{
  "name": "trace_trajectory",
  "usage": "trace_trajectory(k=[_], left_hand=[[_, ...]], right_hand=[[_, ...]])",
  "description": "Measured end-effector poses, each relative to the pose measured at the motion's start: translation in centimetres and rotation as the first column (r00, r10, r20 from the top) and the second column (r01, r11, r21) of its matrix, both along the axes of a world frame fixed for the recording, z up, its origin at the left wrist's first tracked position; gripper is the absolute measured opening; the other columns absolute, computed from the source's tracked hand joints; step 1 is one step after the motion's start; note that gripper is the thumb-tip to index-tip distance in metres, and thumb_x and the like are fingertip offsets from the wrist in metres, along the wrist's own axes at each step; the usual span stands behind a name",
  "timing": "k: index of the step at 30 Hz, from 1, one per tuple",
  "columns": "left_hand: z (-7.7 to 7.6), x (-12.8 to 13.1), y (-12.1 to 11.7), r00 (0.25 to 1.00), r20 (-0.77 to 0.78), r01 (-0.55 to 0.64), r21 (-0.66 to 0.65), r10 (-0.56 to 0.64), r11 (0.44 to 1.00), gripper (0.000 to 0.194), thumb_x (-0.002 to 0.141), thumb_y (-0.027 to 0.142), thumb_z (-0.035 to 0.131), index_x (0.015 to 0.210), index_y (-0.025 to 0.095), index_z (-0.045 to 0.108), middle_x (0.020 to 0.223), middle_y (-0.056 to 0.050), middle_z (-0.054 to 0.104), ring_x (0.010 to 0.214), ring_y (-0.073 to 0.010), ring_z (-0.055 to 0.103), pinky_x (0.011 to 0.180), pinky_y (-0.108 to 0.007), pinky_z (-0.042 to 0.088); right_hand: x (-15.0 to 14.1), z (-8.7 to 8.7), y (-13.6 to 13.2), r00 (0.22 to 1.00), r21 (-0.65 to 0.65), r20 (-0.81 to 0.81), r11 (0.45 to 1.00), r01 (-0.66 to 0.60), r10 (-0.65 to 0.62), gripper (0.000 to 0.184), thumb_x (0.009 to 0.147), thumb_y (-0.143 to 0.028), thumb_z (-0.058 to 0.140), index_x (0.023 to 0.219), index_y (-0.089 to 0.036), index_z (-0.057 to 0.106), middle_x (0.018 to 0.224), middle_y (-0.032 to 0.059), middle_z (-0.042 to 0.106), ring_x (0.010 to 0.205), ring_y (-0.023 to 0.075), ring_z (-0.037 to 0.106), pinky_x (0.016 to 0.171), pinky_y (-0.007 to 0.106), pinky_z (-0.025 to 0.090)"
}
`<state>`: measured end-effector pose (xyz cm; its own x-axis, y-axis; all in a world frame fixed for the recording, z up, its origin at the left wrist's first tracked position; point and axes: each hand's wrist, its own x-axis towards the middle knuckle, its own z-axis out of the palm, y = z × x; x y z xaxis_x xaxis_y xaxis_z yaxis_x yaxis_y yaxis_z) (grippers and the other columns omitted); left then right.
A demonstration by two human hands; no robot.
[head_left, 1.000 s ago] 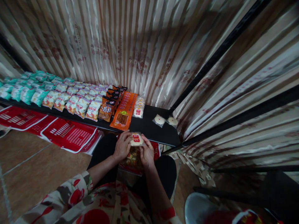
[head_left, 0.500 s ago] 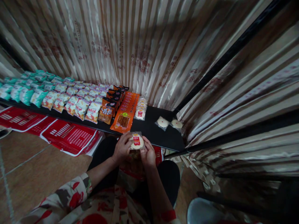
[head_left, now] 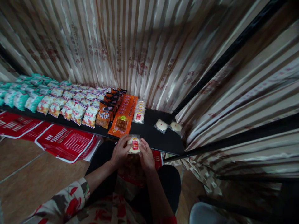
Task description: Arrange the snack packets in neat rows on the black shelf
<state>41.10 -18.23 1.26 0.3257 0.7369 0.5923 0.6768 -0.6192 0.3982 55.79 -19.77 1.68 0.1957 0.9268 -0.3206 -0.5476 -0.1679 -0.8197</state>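
Note:
Between both hands, above my lap, is a clear packet of round white crackers (head_left: 134,145) with a red label facing up. My left hand (head_left: 121,151) grips its left side with curled fingers, and my right hand (head_left: 146,154) closes on its right side. Just beyond, a row of similar cracker packets (head_left: 139,112) lies on the black shelf (head_left: 151,137). Two more round cracker packets, one (head_left: 161,125) nearer the row and another (head_left: 175,127) by the post, lie further right. Below my hands, a bag (head_left: 130,172) sits between my knees, its contents dim.
Left of the crackers lie a flat orange snack bag (head_left: 123,115), orange-and-black bags (head_left: 102,115), white snack bags (head_left: 90,115) and teal bags (head_left: 21,99). Black metal bars (head_left: 198,84) slant at the right before the striped curtain (head_left: 140,46). A grey stool (head_left: 205,214) stands lower right.
The view has shifted slightly, so the shelf sits a little lower and further left. The cracker packet stays in both hands, and my right fingers have moved further over its edge.

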Motion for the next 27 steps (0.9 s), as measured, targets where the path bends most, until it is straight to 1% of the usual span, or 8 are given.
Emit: trace_trajectory(k=[5,9,11,14,17,22,25,27], left_hand=[[-0.2,0.8,0.3,0.998,-0.015,0.063,-0.026,-0.064,0.998,0.023,0.087,0.017,0.046,0.102,0.018,0.064,0.12,-0.011,0.053,0.12,-0.0247,0.044,0.096,-0.042,0.045],[-0.7,1.3,0.6,0.999,0.019,0.043,-0.101,-0.041,0.994,0.026,0.086,0.013,0.044,0.104,0.018,0.063,0.121,-0.012,0.052,0.115,-0.0241,0.048,0.091,-0.04,0.049],[-1.1,1.5,0.7,0.999,0.034,0.043,-0.157,-0.038,0.987,0.029,0.087,0.013,0.042,0.107,0.018,0.061,0.125,-0.012,0.05,0.111,-0.0223,0.051,0.088,-0.037,0.051],[-1.8,1.7,0.9,0.994,0.075,0.093,-0.221,-0.078,0.971,0.035,0.087,0.012,0.04,0.117,0.02,0.056,0.129,-0.01,0.048,0.109,-0.019,0.054,0.088,-0.034,0.052],[-2.2,1.8,1.1,0.99,0.108,0.12,-0.256,-0.095,0.959,0.04,0.086,0.009,0.038,0.122,0.02,0.052,0.128,-0.01,0.05,0.113,-0.0192,0.053,0.092,-0.037,0.05],[-2.3,2.7,1.5,0.989,0.147,0.076,-0.319,-0.03,0.945,0.043,0.082,0.006,0.033,0.119,0.012,0.054,0.126,-0.015,0.051,0.116,-0.021,0.051,0.097,-0.039,0.046],[-2.3,3.4,2.0,0.984,0.177,0.059,-0.321,-0.001,0.945,0.042,0.081,0.007,0.034,0.118,0.011,0.055,0.125,-0.014,0.052,0.116,-0.0216,0.051,0.1,-0.04,0.044],[-2.2,3.9,2.4,0.98,0.197,0.048,-0.316,0.016,0.948,0.042,0.08,0.008,0.036,0.117,0.012,0.055,0.124,-0.014,0.052,0.115,-0.0219,0.051,0.1,-0.04,0.043]], right_hand=[[0.9,-0.6,0.5,0.999,-0.003,0.018,0.999,0.051,-0.05,0.051,0.063,-0.033,0.073,0.111,-0.022,0.058,0.111,0.0071,0.065,0.092,0.0216,0.065,0.08,0.034,0.053],[1.4,-1.3,0.9,0.994,0.0,0.111,1.0,0.017,-0.017,0.046,0.066,-0.037,0.068,0.108,-0.021,0.059,0.103,0.0068,0.069,0.087,0.0225,0.067,0.076,0.035,0.054],[1.6,-1.4,1.1,0.993,0.0,0.115,1.0,-0.002,0.002,0.044,0.067,-0.038,0.067,0.107,-0.02,0.06,0.099,0.0063,0.07,0.084,0.0219,0.067,0.074,0.035,0.054],[1.9,-1.1,1.5,0.995,-0.006,0.097,0.999,0.038,-0.037,0.042,0.064,-0.035,0.071,0.102,-0.019,0.061,0.093,0.0052,0.071,0.079,0.02,0.067,0.073,0.034,0.054],[2.1,-0.5,2.0,0.991,-0.003,0.116,0.998,0.063,-0.062,0.04,0.06,-0.033,0.075,0.095,-0.018,0.063,0.09,0.0052,0.071,0.075,0.019,0.067,0.071,0.033,0.054],[2.4,-0.4,3.0,0.981,0.017,0.187,0.998,0.058,-0.06,0.041,0.059,-0.035,0.074,0.094,-0.017,0.064,0.085,0.0046,0.07,0.071,0.0177,0.065,0.068,0.031,0.053],[2.8,-1.1,3.7,0.963,0.03,0.257,0.997,0.071,-0.077,0.039,0.059,-0.035,0.073,0.093,-0.018,0.064,0.083,0.0033,0.069,0.071,0.0173,0.064,0.067,0.03,0.052],[3.2,-1.8,4.3,0.931,0.04,0.35,0.995,0.096,-0.104,0.037,0.059,-0.036,0.072,0.09,-0.017,0.065,0.082,0.0032,0.069,0.07,0.0167,0.062,0.067,0.029,0.052]])
